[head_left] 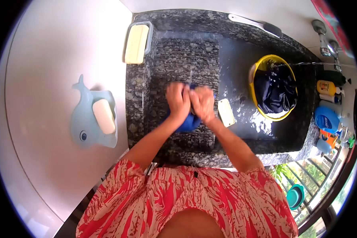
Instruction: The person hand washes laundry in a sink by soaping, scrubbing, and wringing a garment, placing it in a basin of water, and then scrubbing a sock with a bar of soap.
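Observation:
A bunched blue cloth (189,123) lies on the ridged dark stone washboard (186,55) of the sink. My left hand (178,102) is closed on the cloth, its fingers curled. Right beside it, my right hand (202,104) also grips the cloth, slightly blurred. The two hands nearly touch, and part of the cloth is hidden under them. Just right of my right hand, a pale yellow soap bar (226,112) rests at the edge of the basin.
Water runs into a yellow bucket (252,89) of dark cloth in the basin. A long-handled brush (254,24) lies on the back ledge. At left are a soap tray (150,39) and a whale-shaped dish (83,119). Bottles (327,119) line the right side.

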Action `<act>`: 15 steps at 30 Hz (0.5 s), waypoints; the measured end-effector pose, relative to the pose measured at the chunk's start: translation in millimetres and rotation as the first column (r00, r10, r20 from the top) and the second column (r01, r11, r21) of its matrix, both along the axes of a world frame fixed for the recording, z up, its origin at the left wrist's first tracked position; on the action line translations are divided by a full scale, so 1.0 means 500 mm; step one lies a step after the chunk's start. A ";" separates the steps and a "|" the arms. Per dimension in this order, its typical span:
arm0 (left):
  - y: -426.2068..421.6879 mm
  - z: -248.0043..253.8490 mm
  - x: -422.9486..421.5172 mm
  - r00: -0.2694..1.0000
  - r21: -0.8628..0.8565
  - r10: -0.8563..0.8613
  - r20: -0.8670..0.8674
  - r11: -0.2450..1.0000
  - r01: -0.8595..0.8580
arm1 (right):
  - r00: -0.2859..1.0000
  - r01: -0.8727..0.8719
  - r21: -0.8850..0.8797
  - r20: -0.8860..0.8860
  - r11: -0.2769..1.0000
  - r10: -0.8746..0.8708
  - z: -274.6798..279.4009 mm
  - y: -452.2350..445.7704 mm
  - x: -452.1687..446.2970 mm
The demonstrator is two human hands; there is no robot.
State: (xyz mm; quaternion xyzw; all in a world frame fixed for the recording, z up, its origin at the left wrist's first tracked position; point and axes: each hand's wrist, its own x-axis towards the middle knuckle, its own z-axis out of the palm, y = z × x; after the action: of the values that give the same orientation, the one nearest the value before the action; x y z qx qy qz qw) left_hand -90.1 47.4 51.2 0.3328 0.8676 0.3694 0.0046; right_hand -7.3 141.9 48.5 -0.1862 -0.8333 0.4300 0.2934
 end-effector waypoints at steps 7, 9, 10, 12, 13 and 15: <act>0.134 -0.095 -0.135 0.969 -0.240 -0.030 -0.245 0.970 -0.030 | 0.866 0.264 0.150 0.397 0.953 -0.303 -0.086 0.104 -0.155; 0.124 -0.071 -0.133 0.990 -0.165 0.019 -0.137 0.985 -0.041 | 0.793 0.372 0.296 0.391 0.880 -0.467 -0.070 0.102 -0.148; 0.097 -0.017 -0.117 0.998 -0.134 0.019 0.053 0.991 -0.012 | 0.781 0.352 0.071 0.528 0.933 -0.335 -0.037 0.085 -0.117; 0.044 0.030 -0.058 0.996 0.137 0.018 0.093 0.990 -0.030 | 0.904 0.325 -0.137 0.334 0.936 -0.265 0.034 0.016 -0.038; -0.001 0.054 -0.008 0.999 0.100 -0.009 0.039 0.995 0.005 | 0.954 0.220 -0.037 0.218 0.975 -0.207 0.033 -0.021 0.003; -0.084 0.014 0.061 0.993 -0.062 -0.096 -0.075 0.994 0.091 | 0.967 0.108 0.140 0.214 0.984 -0.137 0.008 -0.072 0.063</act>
State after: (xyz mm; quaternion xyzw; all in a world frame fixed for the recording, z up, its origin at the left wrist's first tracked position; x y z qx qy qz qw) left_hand -59.4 5.5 58.0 0.3869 0.8610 0.3301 -0.0021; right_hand 24.3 105.7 52.7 -0.2654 -0.8734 0.3335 0.2356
